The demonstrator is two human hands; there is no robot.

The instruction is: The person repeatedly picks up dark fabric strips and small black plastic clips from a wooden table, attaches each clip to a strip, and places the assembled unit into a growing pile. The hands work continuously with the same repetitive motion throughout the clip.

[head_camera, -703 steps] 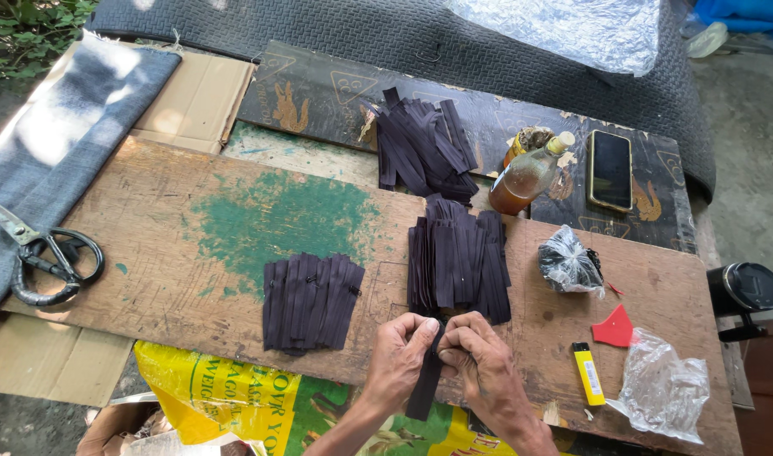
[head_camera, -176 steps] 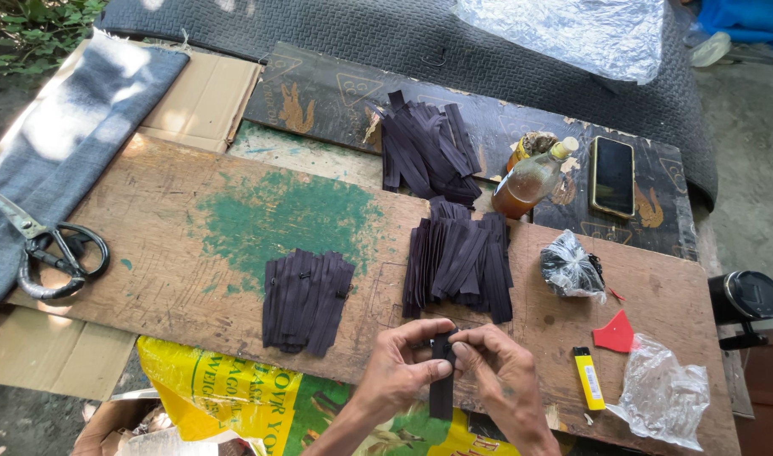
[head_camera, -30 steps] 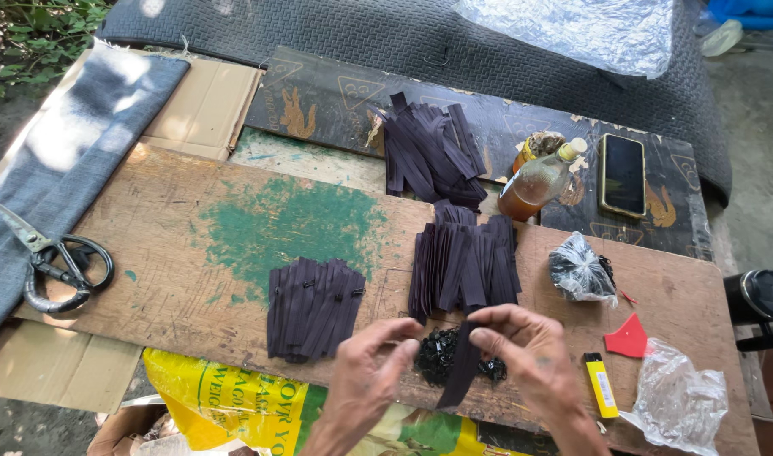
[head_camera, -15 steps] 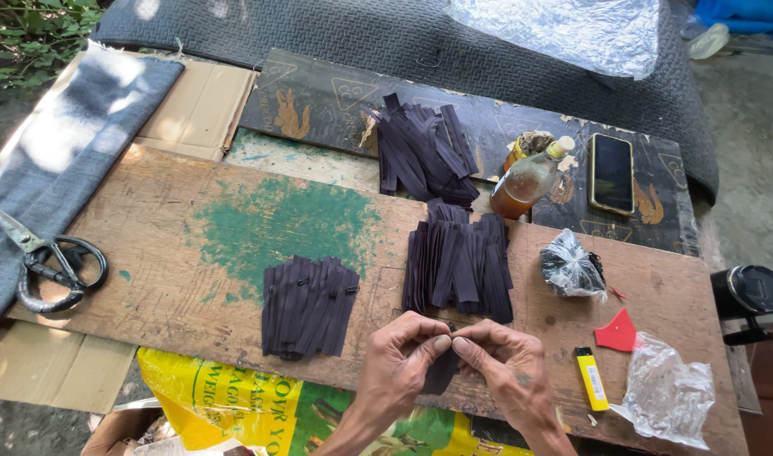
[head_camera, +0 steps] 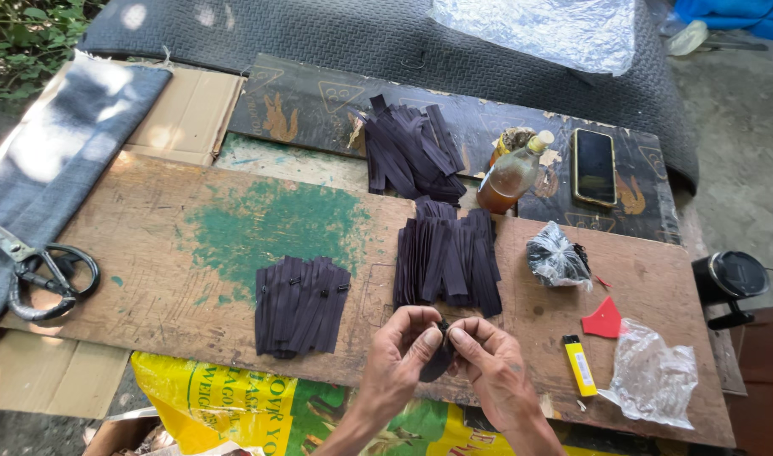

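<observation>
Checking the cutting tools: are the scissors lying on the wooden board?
No, the scissors lie on grey cloth left of the wooden board.

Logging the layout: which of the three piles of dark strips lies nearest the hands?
The middle pile of dark purple strips, fanned upright just above both hands; the other piles lie further left and further back.

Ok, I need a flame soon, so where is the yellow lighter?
In the head view, the yellow lighter lies on the wooden board, right of the right hand, between the red scrap and crumpled plastic bag.
</observation>
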